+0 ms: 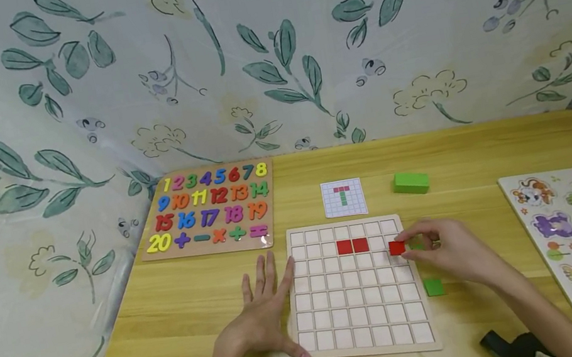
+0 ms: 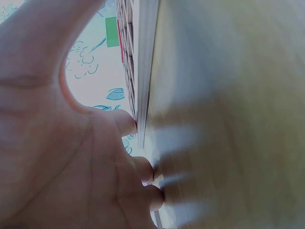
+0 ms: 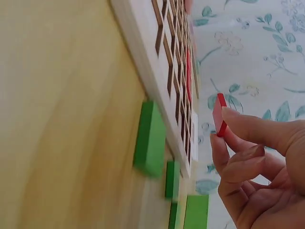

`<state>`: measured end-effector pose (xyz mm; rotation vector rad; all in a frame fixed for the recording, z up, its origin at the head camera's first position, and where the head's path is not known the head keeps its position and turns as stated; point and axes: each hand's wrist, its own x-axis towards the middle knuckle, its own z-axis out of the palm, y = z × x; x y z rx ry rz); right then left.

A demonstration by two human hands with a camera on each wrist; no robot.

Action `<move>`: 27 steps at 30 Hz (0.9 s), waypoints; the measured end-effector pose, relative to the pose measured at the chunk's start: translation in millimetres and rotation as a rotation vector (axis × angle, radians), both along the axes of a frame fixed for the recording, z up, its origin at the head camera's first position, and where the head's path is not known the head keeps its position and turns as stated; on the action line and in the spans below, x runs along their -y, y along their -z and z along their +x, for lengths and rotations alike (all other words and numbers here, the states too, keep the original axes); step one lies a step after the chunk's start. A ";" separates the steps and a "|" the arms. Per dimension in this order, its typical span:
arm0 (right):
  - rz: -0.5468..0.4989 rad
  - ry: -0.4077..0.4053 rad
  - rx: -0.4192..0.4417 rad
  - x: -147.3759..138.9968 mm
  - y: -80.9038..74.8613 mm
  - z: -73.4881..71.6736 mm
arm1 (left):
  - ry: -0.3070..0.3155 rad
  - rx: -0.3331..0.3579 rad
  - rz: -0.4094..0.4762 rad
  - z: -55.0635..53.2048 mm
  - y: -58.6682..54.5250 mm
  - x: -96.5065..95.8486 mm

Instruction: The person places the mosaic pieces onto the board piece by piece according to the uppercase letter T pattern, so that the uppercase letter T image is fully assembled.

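Observation:
My right hand (image 1: pixel 450 245) pinches a red square tile (image 1: pixel 396 247) between thumb and fingertips, over the right side of a wooden grid board (image 1: pixel 374 352). In the right wrist view that tile (image 3: pixel 219 114) is tilted on edge, raised above the board. Two red tiles (image 1: pixel 352 246) lie side by side in the board's second row. With fingers spread, my left hand (image 1: pixel 259 320) rests along the board's left edge, thumb near the lower corner. A green tile (image 1: pixel 434 287) lies just right of the board; another (image 1: pixel 416 243) is partly hidden behind my right hand.
Behind the board lies a pattern card (image 1: pixel 346 210) showing a red and green T. A green block (image 1: pixel 410 182) sits to its right. A number puzzle (image 1: pixel 217 246) lies at the back left, an animal puzzle (image 1: pixel 565 231) at the right. Floral cloth (image 1: pixel 252 114) hangs behind the table.

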<state>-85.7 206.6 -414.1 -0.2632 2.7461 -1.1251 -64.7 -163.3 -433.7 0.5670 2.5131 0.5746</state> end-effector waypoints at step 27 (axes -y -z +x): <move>-0.055 -0.105 0.016 114.0 11.9 -50.9 | -0.007 -0.013 -0.023 0.0 1.0 0.5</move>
